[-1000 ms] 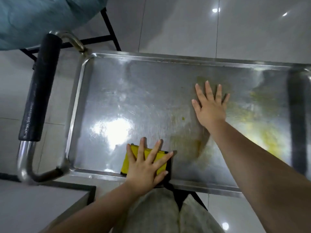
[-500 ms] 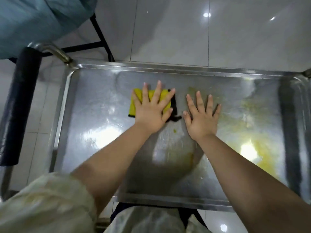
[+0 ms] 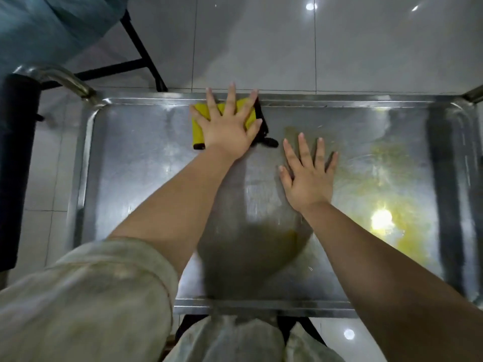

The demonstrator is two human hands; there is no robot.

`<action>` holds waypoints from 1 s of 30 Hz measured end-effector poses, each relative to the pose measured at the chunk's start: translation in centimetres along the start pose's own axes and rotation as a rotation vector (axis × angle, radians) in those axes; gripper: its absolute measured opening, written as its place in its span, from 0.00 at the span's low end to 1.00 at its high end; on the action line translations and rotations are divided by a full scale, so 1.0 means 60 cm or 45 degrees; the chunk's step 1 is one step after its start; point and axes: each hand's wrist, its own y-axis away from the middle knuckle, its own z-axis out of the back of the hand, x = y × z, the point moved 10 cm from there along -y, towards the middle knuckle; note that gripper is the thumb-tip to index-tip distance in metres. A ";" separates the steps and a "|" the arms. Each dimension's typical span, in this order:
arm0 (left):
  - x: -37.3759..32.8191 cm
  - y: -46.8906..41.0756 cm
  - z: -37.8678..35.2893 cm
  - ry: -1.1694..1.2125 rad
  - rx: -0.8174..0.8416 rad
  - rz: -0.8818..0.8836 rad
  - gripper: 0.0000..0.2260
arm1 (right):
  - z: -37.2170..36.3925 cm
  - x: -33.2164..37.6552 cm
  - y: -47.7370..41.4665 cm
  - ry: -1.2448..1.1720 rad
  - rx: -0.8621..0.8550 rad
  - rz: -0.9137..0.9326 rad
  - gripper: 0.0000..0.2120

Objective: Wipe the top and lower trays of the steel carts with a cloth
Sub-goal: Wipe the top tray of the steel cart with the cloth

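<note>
Head view lets us see the yellow cloth (image 3: 201,121) lying flat under our left hand (image 3: 227,131). The fingers are straight and spread wide, and they press the cloth down. A second ago the cloth was at the near edge of the top tray (image 3: 136,163). Now our fingertips reach the far rim, so one long push across the steel is done. Our right hand (image 3: 308,178) lies flat on the tray just right of the cloth, fingers wide too, holding nothing. Past its little finger a yellow mess (image 3: 392,184) is not wiped yet. We think that part comes next. Far left of our left little finger stands the black cart handle (image 3: 15,165).
</note>
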 end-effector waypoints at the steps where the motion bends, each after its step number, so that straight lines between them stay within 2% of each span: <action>1: -0.001 -0.001 0.000 -0.027 0.003 -0.014 0.28 | -0.001 0.000 0.000 -0.001 0.001 -0.004 0.28; 3: -0.001 0.062 -0.019 -0.067 -0.018 -0.065 0.28 | -0.001 0.001 0.002 -0.020 0.007 0.006 0.27; 6: -0.027 0.275 -0.081 -0.042 -0.035 -0.256 0.29 | 0.003 0.001 0.002 -0.025 0.035 0.014 0.27; 8: -0.050 0.431 -0.125 -0.062 0.028 -0.427 0.30 | 0.002 0.001 0.002 -0.001 0.053 0.010 0.28; 10: -0.060 0.512 -0.153 -0.093 0.116 -0.524 0.31 | 0.003 0.001 0.003 0.011 0.045 0.001 0.28; 12: -0.061 0.484 -0.146 -0.090 0.100 -0.546 0.31 | 0.004 0.001 0.005 0.006 0.034 0.003 0.28; 14: -0.056 0.389 -0.124 -0.101 0.004 -0.505 0.30 | 0.005 0.001 0.004 -0.009 0.035 0.010 0.28; 17: -0.025 0.194 -0.066 -0.028 -0.086 -0.205 0.28 | 0.006 0.000 0.005 -0.021 0.012 0.008 0.28; 19: -0.012 0.089 -0.033 -0.001 -0.011 -0.043 0.28 | 0.004 0.000 0.005 -0.024 -0.014 0.008 0.28; 21: -0.018 0.044 -0.018 -0.051 0.049 -0.010 0.27 | 0.004 0.000 0.004 -0.026 -0.025 0.016 0.28; 24: -0.039 0.111 -0.037 -0.117 0.016 -0.118 0.28 | 0.008 -0.002 0.008 -0.053 -0.016 0.025 0.27; 27: -0.058 0.296 -0.088 -0.080 -0.081 -0.279 0.28 | 0.010 0.001 0.013 -0.063 0.014 0.042 0.26; 30: -0.078 0.484 -0.145 -0.036 -0.032 -0.338 0.28 | 0.009 0.003 0.011 -0.040 0.072 0.054 0.26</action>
